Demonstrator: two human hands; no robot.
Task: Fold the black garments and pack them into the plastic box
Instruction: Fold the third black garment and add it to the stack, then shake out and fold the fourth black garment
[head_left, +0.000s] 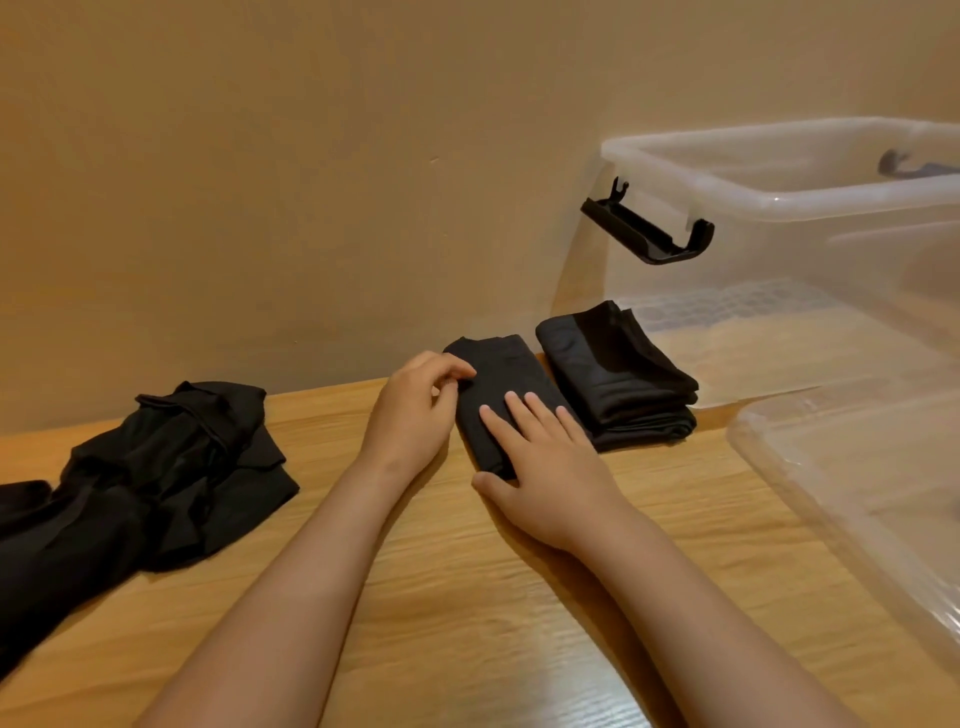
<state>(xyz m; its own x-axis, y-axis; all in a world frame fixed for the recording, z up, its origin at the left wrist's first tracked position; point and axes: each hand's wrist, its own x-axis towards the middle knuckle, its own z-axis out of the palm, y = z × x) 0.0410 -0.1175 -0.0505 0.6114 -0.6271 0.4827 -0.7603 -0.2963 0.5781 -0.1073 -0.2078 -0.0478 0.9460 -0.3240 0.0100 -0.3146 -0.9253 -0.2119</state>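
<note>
Wood-grain desk (467, 597) against plain tan wall (311, 156). Left hand (415, 410) pinching edge of folded garment (498, 374); right hand (545, 467) flat, pressing it. Clear plastic box (779, 200) at right.

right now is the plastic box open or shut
Open. The clear plastic box has no lid on its rim, its black latch hangs unclipped, and a clear lid lies beside it.

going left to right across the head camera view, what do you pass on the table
crumpled heap of unfolded black garments → left hand → small folded black garment → stack of folded black garments → clear plastic box. The right hand is left out because it lies across the small folded garment.
</note>
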